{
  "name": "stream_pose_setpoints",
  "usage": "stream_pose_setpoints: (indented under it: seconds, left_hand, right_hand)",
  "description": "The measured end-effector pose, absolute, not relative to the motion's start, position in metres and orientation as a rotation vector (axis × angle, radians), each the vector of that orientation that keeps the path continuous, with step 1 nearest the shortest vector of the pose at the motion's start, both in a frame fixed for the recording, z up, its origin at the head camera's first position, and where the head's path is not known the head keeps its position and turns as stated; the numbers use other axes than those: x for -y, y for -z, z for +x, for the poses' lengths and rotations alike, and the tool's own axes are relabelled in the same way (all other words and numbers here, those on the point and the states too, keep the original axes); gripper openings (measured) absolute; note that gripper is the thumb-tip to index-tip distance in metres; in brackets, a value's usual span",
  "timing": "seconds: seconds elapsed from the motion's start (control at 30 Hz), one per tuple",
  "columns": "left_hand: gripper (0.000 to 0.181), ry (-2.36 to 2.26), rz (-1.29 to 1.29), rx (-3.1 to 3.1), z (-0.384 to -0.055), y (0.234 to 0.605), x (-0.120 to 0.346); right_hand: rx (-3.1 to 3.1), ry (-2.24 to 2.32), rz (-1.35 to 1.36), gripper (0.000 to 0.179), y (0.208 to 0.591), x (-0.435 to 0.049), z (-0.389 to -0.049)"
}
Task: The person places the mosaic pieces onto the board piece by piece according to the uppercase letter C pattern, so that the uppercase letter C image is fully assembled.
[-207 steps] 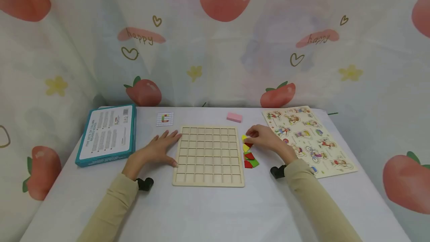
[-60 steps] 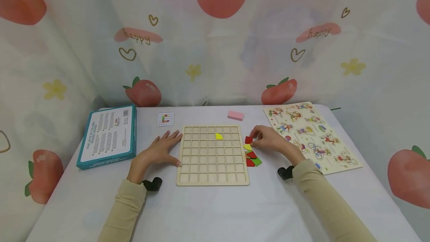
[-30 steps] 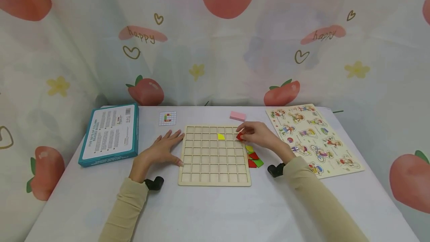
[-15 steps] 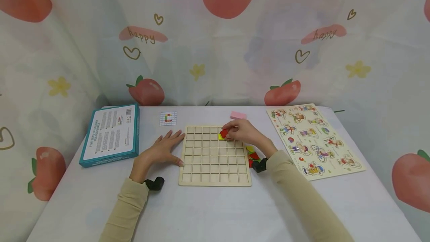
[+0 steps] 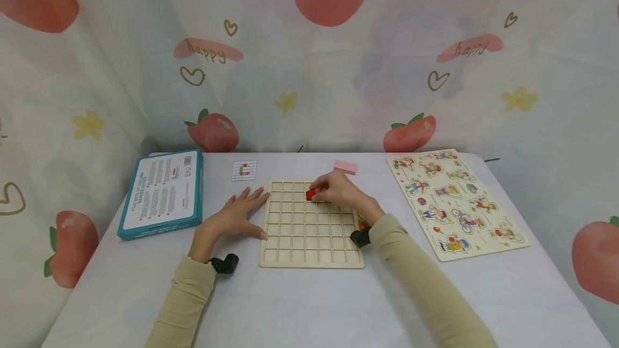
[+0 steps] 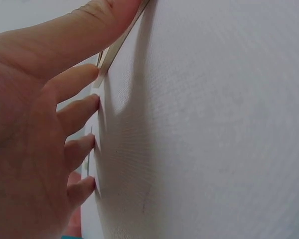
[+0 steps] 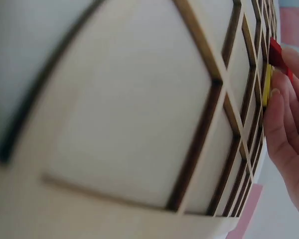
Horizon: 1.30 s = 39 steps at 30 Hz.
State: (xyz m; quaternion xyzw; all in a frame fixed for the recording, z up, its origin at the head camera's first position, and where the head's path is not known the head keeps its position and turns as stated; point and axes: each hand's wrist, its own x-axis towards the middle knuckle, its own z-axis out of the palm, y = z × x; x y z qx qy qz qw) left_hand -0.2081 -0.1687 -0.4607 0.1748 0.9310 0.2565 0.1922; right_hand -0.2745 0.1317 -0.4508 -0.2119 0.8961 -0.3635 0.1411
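A pale wooden grid board [image 5: 311, 240] lies on the white-covered table. My right hand [image 5: 340, 191] pinches a red tile [image 5: 310, 195] between thumb and fingers over a cell in the board's second row from the back. A yellow tile [image 7: 267, 85] sits in the grid beside the red one in the right wrist view; my fingers cover it in the head view. Spread along the board's left edge is my left hand [image 5: 234, 218], with thumb and forefinger touching the frame. Several loose tiles [image 5: 362, 223] lie at the right edge, mostly behind my right wrist.
Behind the board are a small pattern card [image 5: 244, 171] and a pink block [image 5: 345, 166]. A teal-edged box [image 5: 162, 192] stands at the left. On the right lies a wooden picture puzzle [image 5: 452, 192]. Black wrist cameras [image 5: 225, 263] sit close to the tabletop.
The yellow tile came onto the board between the two earliest frames. My right hand then took the red tile from the pile and carried it left across the grid. My left hand stayed put.
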Motion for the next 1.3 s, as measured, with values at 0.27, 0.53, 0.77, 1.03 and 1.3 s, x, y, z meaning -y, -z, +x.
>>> stream_pose_setpoints:
  seconds: [0.27, 0.53, 0.77, 1.03, 1.3]
  left_hand:
    - [0.107, -0.704, 0.516, -2.622, -0.209, 0.46, 0.168]
    - [0.107, -0.714, 0.518, -2.621, -0.209, 0.462, 0.168]
    - [0.108, -0.701, 0.504, -2.619, -0.209, 0.461, 0.166]
    - [0.111, -0.69, 0.48, -2.621, -0.208, 0.461, 0.166]
    - [0.11, -0.679, 0.487, -2.624, -0.209, 0.463, 0.168]
  right_hand:
    - [-2.611, 0.992, -0.609, 0.026, 0.452, -0.129, -0.275]
    - [-2.611, 0.953, -0.65, 0.025, 0.451, -0.131, -0.273]
    - [-2.615, 1.01, -0.669, 0.023, 0.445, -0.148, -0.268]
    - [-2.681, 0.95, -0.64, 0.021, 0.44, -0.177, -0.259]
    - [-2.711, 0.918, -0.616, 0.019, 0.442, -0.209, -0.248]
